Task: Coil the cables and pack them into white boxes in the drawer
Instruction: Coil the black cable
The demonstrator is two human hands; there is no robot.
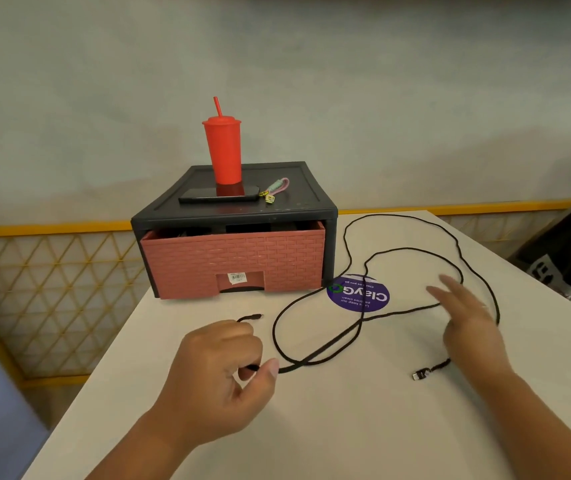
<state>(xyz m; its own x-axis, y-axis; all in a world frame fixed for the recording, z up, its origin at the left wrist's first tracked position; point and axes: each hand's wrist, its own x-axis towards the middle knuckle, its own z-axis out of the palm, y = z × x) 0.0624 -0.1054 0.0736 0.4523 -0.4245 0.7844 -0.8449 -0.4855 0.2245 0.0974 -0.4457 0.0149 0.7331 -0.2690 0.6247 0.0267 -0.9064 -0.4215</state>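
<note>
The left hand (221, 372) is pinching the black cable (311, 358) between thumb and curled fingers, a little back from one plug, which is poking out past the knuckles. I'd say it is serving as the anchor against which loops get gathered. Behind it the drawer (235, 261), pink and brick-patterned, is sitting slightly out of its dark frame, probably ready for the coil. No white boxes are showing from here. A red tumbler (223, 150), a phone (220, 195) and a strap (277, 188) are resting on top, clear of the work. The cable is sprawling in loose crossing loops over the tabletop (311, 427), its other plug (422, 374) lying free. The right hand (467, 317) is hovering over those loops, fingers spread and holding nothing, seemingly reaching for slack. As for writing, a barcode label (238, 277) in the drawer's handle recess is too small to read. A round purple sticker (358, 293) is showing "ClayGo", upside down to the person.
</note>
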